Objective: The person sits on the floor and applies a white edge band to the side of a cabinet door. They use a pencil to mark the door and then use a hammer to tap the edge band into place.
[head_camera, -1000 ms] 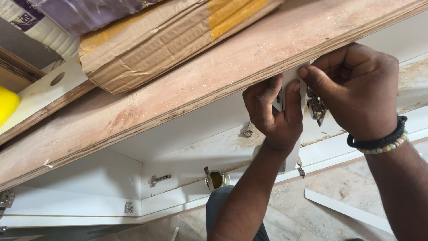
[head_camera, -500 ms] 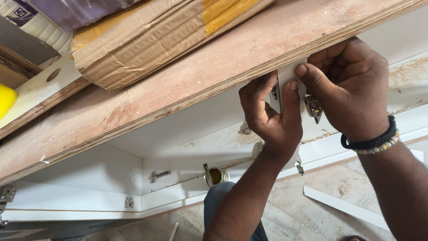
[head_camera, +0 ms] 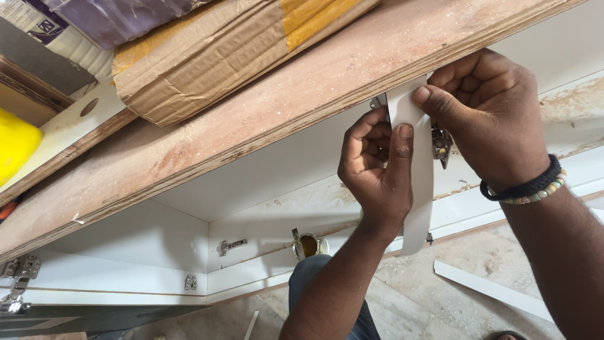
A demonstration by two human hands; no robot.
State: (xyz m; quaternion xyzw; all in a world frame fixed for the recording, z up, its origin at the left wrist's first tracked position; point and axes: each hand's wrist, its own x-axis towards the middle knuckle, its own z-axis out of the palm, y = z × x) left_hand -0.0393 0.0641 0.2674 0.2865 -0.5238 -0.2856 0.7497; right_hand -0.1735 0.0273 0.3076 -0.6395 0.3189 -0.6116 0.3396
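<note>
While the person looks down under the wooden board (head_camera: 264,119), both hands work at a thin white strip (head_camera: 418,195). The strip hangs down from the front edge of the board, between the two hands.

The left hand (head_camera: 377,176) is curled almost into a fist. Its thumb lies flat along the left side of the strip and presses it. The other fingers are tucked in behind, and I cannot tell if they hold anything else.

The right hand (head_camera: 487,119) is up higher, right at the edge of the board. Its thumb pushes on the top of the strip and the fingers bend over the back. So both hands are closed on the strip, pinching it. A black band and a bead band (head_camera: 528,189) sit on the right wrist.

A shiny metal hinge (head_camera: 440,143) sits just behind the strip, partly hidden by it. Inside the white cabinet (head_camera: 138,245) there is another hinge part (head_camera: 233,245) on the back wall.

On top of the board lies a cardboard box (head_camera: 214,56). Another white strip (head_camera: 491,289) lies on the floor below.

To do this well, I think the strip should stay straight along the edge, not tilted. The thumbs should press flat and slowly, so no bumps form. It would help to keep the strip clear of the hinge, so it does not catch.
</note>
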